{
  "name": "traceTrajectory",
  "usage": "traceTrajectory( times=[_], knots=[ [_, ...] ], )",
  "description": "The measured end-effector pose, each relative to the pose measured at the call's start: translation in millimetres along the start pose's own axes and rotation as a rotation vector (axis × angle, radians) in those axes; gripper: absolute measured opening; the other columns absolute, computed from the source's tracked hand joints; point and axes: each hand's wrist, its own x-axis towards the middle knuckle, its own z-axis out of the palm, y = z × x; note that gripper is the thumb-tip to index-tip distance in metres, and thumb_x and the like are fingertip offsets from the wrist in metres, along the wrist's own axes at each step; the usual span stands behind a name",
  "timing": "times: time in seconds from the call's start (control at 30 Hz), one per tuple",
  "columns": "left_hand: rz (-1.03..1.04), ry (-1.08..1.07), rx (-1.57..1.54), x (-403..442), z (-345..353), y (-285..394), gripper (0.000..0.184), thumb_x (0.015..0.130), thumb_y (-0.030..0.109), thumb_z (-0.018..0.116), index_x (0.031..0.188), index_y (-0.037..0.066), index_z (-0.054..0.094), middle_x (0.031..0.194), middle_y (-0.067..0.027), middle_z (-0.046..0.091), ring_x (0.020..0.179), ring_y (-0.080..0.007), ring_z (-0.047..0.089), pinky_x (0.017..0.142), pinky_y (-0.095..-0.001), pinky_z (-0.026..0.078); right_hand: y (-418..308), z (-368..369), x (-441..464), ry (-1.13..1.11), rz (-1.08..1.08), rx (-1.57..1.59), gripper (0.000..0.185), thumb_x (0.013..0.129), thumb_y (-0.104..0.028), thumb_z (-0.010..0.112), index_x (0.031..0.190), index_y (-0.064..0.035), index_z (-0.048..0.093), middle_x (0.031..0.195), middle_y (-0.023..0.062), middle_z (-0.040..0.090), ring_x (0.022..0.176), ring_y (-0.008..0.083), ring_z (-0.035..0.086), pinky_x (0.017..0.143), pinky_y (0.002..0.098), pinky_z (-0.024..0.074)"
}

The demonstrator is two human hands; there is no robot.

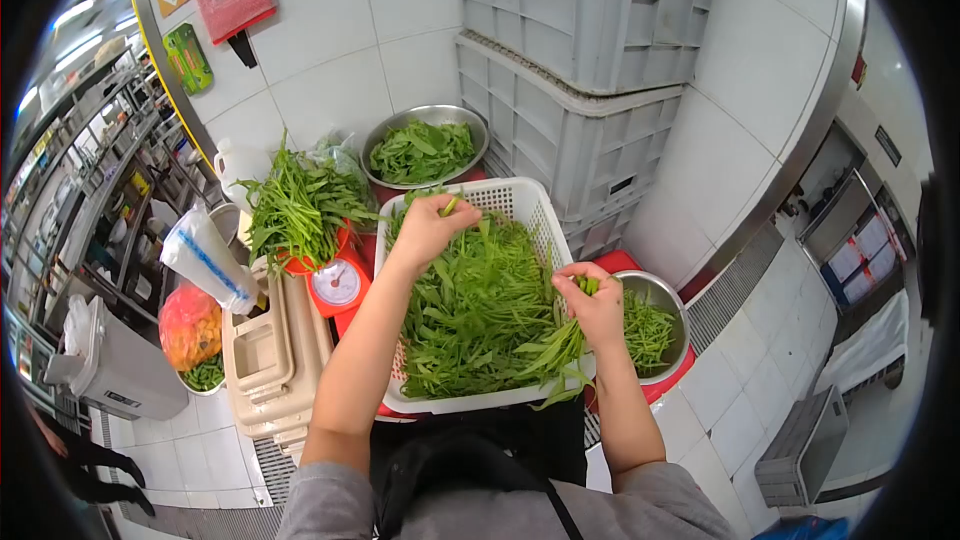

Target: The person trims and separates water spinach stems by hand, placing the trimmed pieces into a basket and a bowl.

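A white perforated basket [543, 220] full of leafy greens [470, 310], which look like water spinach, stands in front of me. Over its far left part, my left hand [428, 228] is closed in a pinch on a short green stem [450, 206]. At the basket's right edge my right hand [597, 312] grips a small bunch of greens [556, 350], its leaves hanging down toward the basket. Just right of that hand, a metal bowl [682, 342] holds cut stems [645, 330]. Behind the basket, another metal bowl [480, 125] contains loose leaves [424, 148].
On the left, more greens [300, 205] lie on a red dial scale [336, 285], beside a beige lidded container [262, 350] and a plastic roll [210, 258]. Grey crates [580, 130] are stacked against the tiled wall. A person's legs [95, 460] show at far left.
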Motion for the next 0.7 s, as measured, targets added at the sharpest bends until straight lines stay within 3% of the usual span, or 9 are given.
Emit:
traceTrajectory(
  times=[0.1,0.23,0.33,0.47,0.57,0.67,0.7],
  knots=[
    [0.054,0.074,-0.078,-1.2,-4.1,2.1,0.014,0.075,0.014,0.067,0.076,0.001,0.063,0.071,0.0001,0.059,0.065,-0.0059,0.05,0.064,-0.0214,0.039,-8.0,10.3,8.6,-0.049,0.01,-0.063,0.014,0.075,-0.013,0.067,0.082,-0.0011,0.065,0.058,-0.002,0.055,0.051,0.0025,0.045,0.047,0.019,0.0346],
    [0.144,0.211,0.171,-17.6,-2.1,40.6,0.017,0.072,0.016,0.068,0.071,0.001,0.061,0.063,0.0012,0.057,0.055,-0.0049,0.044,0.052,-0.0212,0.037,-24.3,29.5,21.7,-0.148,-0.069,-0.1,0.017,0.075,-0.015,0.066,0.085,-0.0004,0.065,0.066,0.0013,0.061,0.059,0.0047,0.051,0.054,0.0198,0.0398],
    [0.326,0.237,0.24,-26.4,-0.7,53.3,0.018,0.07,0.017,0.069,0.07,0.001,0.06,0.059,0.0022,0.054,0.053,-0.004,0.042,0.048,-0.0218,0.035,-32.9,42.1,24.7,-0.195,-0.129,-0.125,0.02,0.075,-0.017,0.066,0.087,-0.0004,0.065,0.071,0.0033,0.064,0.065,0.006,0.054,0.06,0.0202,0.0422],
    [0.385,0.244,0.283,-35.6,1.0,59.7,0.019,0.07,0.017,0.069,0.069,0.001,0.059,0.059,0.0008,0.055,0.052,-0.0043,0.042,0.049,-0.0224,0.036,-41.9,50.4,24.1,-0.302,-0.17,-0.262,0.021,0.075,-0.019,0.066,0.087,-0.0014,0.065,0.069,0.0032,0.063,0.064,0.0063,0.052,0.059,0.0206,0.0417],
    [0.375,0.176,0.243,-42.3,-0.4,59.0,0.022,0.07,0.021,0.07,0.073,0.001,0.061,0.062,-0.0006,0.058,0.054,-0.0052,0.044,0.051,-0.0223,0.037,-42.8,52.2,20.9,-0.326,-0.162,-0.236,0.021,0.076,-0.02,0.066,0.087,-0.0021,0.065,0.065,0.0024,0.061,0.059,0.007,0.05,0.055,0.0223,0.0405],
    [0.388,-0.149,0.229,-41.2,-0.3,29.8,0.024,0.072,0.023,0.069,0.078,0.001,0.064,0.064,-0.0012,0.06,0.058,-0.0056,0.048,0.055,-0.0222,0.039,-42.5,47.1,24.4,-0.346,-0.047,-0.182,0.022,0.076,-0.021,0.065,0.087,-0.0022,0.064,0.062,0.0028,0.059,0.054,0.0081,0.047,0.052,0.0242,0.0396],
    [0.292,-0.264,0.243,-40.1,-2.6,26.7,0.023,0.073,0.024,0.068,0.08,0.002,0.065,0.064,-0.0015,0.06,0.06,-0.0057,0.049,0.056,-0.0221,0.04,-41.0,43.8,26.4,-0.358,0.008,-0.176,0.022,0.077,-0.021,0.065,0.087,-0.0021,0.064,0.062,0.0032,0.059,0.053,0.0086,0.046,0.052,0.0248,0.0394]
  ],
)
